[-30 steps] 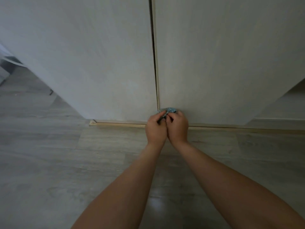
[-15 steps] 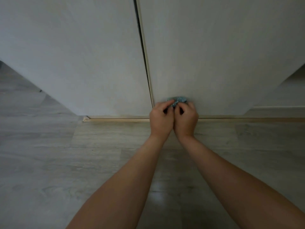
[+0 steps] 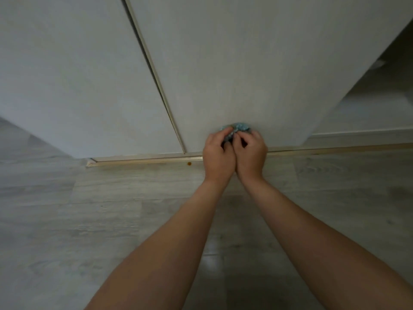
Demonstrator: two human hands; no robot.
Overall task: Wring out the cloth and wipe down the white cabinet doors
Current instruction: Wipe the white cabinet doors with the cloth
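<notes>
A small blue-grey cloth (image 3: 239,127) is bunched tight between my two hands, low in front of the right white cabinet door (image 3: 257,63). My left hand (image 3: 218,156) grips its left part with curled fingers. My right hand (image 3: 251,155) grips its right part, knuckles pressed against the left hand. Most of the cloth is hidden inside my fists; only a crumpled bit shows above them. The left white cabinet door (image 3: 73,70) meets the right one at a narrow vertical gap (image 3: 156,79).
A pale wooden strip (image 3: 143,161) runs along the foot of the cabinet. Grey wood-look flooring (image 3: 100,220) spreads below it. To the right of the cabinet a recess with a white skirting board (image 3: 362,132) opens.
My hands, still clasped on the cloth, stay at the bottom of the right door. The view has tilted and shifted, so the door gap now slants left and sits farther from my hands.
</notes>
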